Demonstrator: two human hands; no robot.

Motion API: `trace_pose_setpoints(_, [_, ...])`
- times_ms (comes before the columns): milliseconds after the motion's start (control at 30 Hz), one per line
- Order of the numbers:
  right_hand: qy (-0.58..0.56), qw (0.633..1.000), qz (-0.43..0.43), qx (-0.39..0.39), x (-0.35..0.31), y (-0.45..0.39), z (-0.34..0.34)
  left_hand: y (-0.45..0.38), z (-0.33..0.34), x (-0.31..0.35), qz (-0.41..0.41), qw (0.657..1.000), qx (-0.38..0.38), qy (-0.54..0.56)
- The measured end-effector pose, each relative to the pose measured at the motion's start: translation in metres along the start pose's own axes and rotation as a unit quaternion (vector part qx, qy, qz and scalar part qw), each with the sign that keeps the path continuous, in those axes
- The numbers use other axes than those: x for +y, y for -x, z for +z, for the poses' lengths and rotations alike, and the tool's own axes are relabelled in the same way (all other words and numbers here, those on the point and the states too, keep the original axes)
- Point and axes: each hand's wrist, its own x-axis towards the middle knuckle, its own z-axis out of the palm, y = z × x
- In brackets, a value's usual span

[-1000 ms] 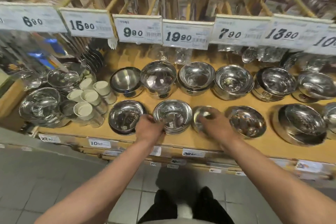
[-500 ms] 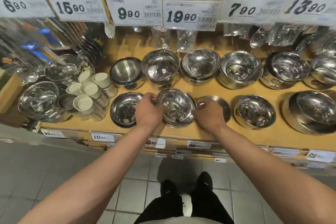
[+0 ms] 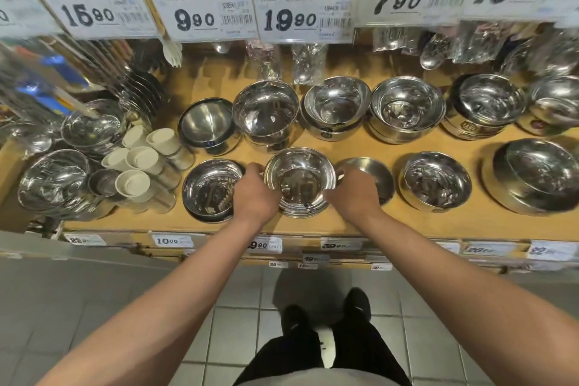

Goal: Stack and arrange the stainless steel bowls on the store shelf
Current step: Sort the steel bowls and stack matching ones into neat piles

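A stack of shiny steel bowls (image 3: 299, 178) sits in the front row of the wooden shelf (image 3: 344, 222). My left hand (image 3: 255, 194) grips its left rim and my right hand (image 3: 354, 194) grips its right rim. To its left lies another steel bowl (image 3: 208, 189); to its right a shallow steel dish (image 3: 374, 175), partly hidden by my right hand. Further right are two more bowls (image 3: 435, 183) (image 3: 535, 177). The back row holds several bowl stacks (image 3: 266, 111) (image 3: 336, 111) (image 3: 407, 111).
White-lidded steel cups (image 3: 141, 166) and large bowls (image 3: 53, 182) crowd the shelf's left end. Price tags (image 3: 304, 14) hang overhead, with packaged utensils behind them. More price labels line the shelf's front edge above the tiled floor (image 3: 94, 307).
My right hand left the shallow dish and came to the middle stack's right rim. My left hand stays on the stack's left rim. The camera moved closer and tipped down.
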Motion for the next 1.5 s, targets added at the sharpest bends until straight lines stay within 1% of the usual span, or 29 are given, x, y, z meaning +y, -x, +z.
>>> trace_pose_setpoints(167, [0.007, 0.998, -0.048, 0.032, -0.004, -0.009, -0.009, 0.011, 0.001, -0.004, -0.036, 0.999, -0.027, -0.029])
trace_pose_setpoints(300, [0.007, 0.998, -0.056, 0.033, -0.003, -0.013, -0.012, 0.011, 0.001, 0.0, -0.072, 0.996, -0.036, -0.04])
trace_pose_setpoints(367, [0.005, 0.997, -0.064, 0.031, -0.002, -0.014, -0.012, 0.008, -0.001, 0.003, -0.076, 0.995, -0.043, -0.052])
trace_pose_setpoints(533, [0.009, 0.997, -0.07, 0.035, 0.001, -0.013, -0.013, 0.006, -0.002, 0.007, -0.05, 0.993, -0.038, -0.099])
trace_pose_setpoints(667, [0.022, 0.996, -0.077, 0.036, 0.004, -0.011, -0.014, 0.005, 0.002, 0.005, -0.015, 0.992, -0.009, -0.122])
trace_pose_setpoints(800, [0.039, 0.995, -0.078, 0.047, 0.006, -0.009, -0.013, 0.001, 0.003, 0.005, 0.047, 0.991, 0.04, -0.117])
trace_pose_setpoints(933, [0.021, 0.994, -0.083, 0.061, 0.001, -0.001, -0.017, -0.004, -0.008, 0.011, 0.085, 0.989, 0.078, -0.089])
trace_pose_setpoints(1100, [0.023, 0.998, -0.057, 0.015, -0.004, 0.003, -0.009, -0.018, -0.019, 0.007, 0.103, 0.985, 0.064, -0.122])
trace_pose_setpoints(1167, [0.014, 0.999, -0.052, 0.004, -0.001, 0.002, -0.003, -0.019, -0.019, 0.002, 0.12, 0.983, 0.069, -0.121])
trace_pose_setpoints(1300, [0.024, 0.998, -0.054, 0.011, 0.008, -0.002, -0.001, -0.017, -0.008, -0.005, 0.149, 0.979, 0.081, -0.116])
trace_pose_setpoints(1400, [0.019, 0.998, -0.062, 0.015, 0.012, -0.002, -0.003, -0.012, 0.004, -0.013, 0.144, 0.979, 0.078, -0.12])
trace_pose_setpoints(1500, [0.02, 0.996, -0.083, 0.027, 0.016, 0.001, -0.002, -0.002, 0.011, -0.021, 0.144, 0.979, 0.093, -0.111])
